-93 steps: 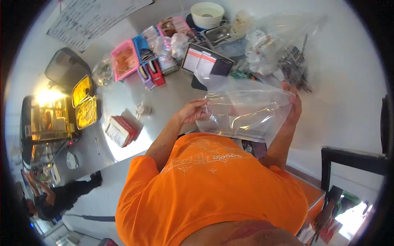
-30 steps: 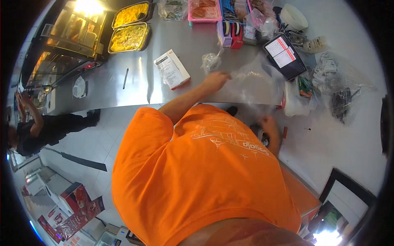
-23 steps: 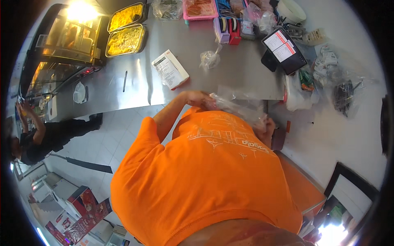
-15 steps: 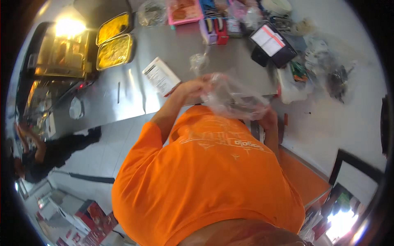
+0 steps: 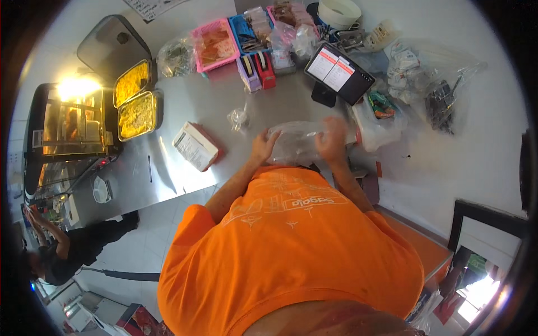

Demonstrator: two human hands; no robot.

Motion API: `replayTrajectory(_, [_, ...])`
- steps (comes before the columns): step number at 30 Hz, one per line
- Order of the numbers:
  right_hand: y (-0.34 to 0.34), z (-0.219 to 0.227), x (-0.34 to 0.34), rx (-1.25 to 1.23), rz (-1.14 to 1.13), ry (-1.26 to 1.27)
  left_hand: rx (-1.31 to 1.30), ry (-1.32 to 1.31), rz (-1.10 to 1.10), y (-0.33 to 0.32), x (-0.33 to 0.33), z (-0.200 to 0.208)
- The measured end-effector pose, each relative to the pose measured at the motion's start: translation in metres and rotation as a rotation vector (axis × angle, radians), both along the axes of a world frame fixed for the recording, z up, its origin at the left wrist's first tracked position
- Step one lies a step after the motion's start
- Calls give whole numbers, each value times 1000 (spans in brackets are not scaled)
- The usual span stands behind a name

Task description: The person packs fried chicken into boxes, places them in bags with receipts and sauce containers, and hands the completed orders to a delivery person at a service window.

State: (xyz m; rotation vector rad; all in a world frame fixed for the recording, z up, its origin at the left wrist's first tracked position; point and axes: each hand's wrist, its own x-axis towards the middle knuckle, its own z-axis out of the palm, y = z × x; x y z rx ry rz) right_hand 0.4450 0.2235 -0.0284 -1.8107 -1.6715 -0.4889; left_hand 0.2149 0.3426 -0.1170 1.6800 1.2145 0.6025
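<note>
A clear plastic bag [image 5: 296, 139] stretches between my two hands at the near edge of the steel counter. My left hand [image 5: 262, 148] grips its left side, thumb toward the bag. On the other side my right hand [image 5: 333, 143] holds the bag, its upper part smeared by motion. A white and red carton [image 5: 195, 147] lies tilted on the counter, to the left of my left hand. Just beyond that hand is a small crumpled clear plastic piece [image 5: 238, 119].
Purple and red tape dispensers [image 5: 256, 71] stand behind, by pink [image 5: 216, 46] and blue baskets. A tablet [image 5: 339, 73] on a stand is at the right, near a filled white bag [image 5: 378, 124]. Two trays of yellow food [image 5: 137, 115] sit left, by a lit glass cabinet [image 5: 70, 120]. Another person [image 5: 78, 243] is far left.
My hands have come closer together, the right moving up and left with the bag. The view has shifted, and the tablet screen is now more fully seen.
</note>
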Motion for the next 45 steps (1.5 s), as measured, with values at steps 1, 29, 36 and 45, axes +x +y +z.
replayTrajectory(1, [0,-49,7,-116,202,-16,17,-9,-25,4,15,-2])
replayTrajectory(29, [384,21,181,-593,73,-392,252,392,-278,17,95,12])
replayTrajectory(36, [458,-56,257,-632,-6,-17,359,232,-396,47,106,11])
replayTrajectory(45, [351,26,151,-1,488,265,-741,-738,211,61,117,30])
